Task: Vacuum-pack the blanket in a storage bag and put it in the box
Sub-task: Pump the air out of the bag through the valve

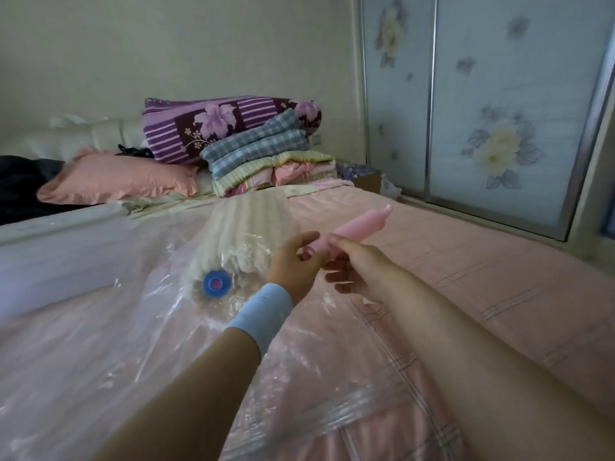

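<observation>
Left hand (293, 261) and right hand (352, 266) grip the pink pump (361, 224); air-removal step, which probably calls for seating it on the blue valve (216, 283)

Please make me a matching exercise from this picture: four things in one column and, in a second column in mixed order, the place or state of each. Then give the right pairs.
Things
1. pink pump
2. round valve
3. cream blanket
4. pink pillow

Places or states
A. inside the clear storage bag
B. at the far left of the bed
C. held by the left hand and the right hand
D. on the upper face of the bag, blue with a pink centre

Pairs: 1-C, 2-D, 3-A, 4-B
</observation>
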Demonstrator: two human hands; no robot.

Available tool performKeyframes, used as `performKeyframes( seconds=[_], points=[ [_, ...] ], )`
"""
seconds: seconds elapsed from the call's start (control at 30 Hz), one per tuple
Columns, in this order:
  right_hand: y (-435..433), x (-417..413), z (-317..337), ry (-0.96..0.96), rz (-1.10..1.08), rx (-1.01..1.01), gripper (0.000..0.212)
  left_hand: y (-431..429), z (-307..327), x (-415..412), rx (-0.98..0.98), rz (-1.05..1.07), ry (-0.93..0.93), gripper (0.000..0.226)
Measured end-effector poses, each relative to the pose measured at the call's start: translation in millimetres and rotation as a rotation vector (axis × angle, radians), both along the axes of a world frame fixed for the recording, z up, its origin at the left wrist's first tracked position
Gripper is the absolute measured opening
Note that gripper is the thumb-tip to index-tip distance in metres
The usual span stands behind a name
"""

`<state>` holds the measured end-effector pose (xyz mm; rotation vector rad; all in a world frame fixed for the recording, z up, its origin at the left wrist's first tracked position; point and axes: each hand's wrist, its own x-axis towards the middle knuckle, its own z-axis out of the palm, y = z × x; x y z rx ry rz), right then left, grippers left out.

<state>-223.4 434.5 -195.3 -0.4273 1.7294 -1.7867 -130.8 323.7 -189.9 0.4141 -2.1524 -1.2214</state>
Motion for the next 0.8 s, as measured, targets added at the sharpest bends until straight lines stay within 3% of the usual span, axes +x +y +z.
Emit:
performKeyframes(
  seconds=[0.17,0.23,0.33,0.43,0.53,0.67,0.8],
  points=[
    [-34.4,45.3,0.4,0.019,0.068,-0.15,0.03,-40.1,9.1,56.1,0.033,-0.029,-0.001,0.04],
    [-50.0,63.3,0.5,0.062,0.06,-0.185,0.025,-61.5,5.5,74.0,0.052,0.065,-0.008,0.035],
    [-74.8,88.1,1.1,0.138,-0.009,-0.217,0.011,-97.0,-6.1,96.3,-0.164,0.297,-0.127,0.037],
    [-100.3,106.7,0.7,0.223,-0.058,-0.177,0.018,-122.1,-17.9,109.9,-0.275,0.458,-0.255,0.041],
    [-123.9,118.5,-2.0,0.244,-0.099,-0.132,0.022,-136.7,-29.2,108.8,-0.197,0.506,-0.351,0.042],
    [-139.3,118.7,-11.5,0.278,-0.137,-0.118,0.045,-148.7,-31.4,98.1,-0.219,0.519,-0.421,0.044],
    [-143.7,114.0,-14.7,0.29,-0.176,-0.136,0.025,-164.6,-23.7,98.3,-0.265,0.477,-0.424,0.02]
  ],
)
